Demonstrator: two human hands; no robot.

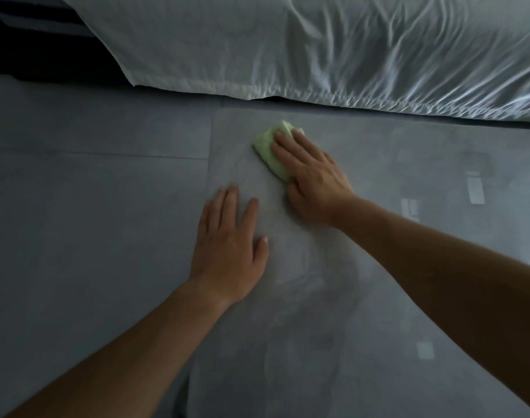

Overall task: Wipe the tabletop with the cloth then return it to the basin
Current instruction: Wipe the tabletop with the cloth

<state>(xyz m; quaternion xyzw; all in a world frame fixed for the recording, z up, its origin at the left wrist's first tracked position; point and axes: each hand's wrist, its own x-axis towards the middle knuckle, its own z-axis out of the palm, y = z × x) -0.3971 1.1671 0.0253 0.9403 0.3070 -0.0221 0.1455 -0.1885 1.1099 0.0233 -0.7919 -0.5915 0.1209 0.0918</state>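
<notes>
Pressed a folded green cloth onto the grey worktop with the right hand, fingers straight on top, gripping nothing. Rested the left hand flat, below-left of the cloth, fingers released. Showed rumpled white bedding beyond the cloth.

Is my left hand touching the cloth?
Apart. The head view shows the left hand flat on the tabletop, with bare surface between it and the cloth under the right hand.
</notes>
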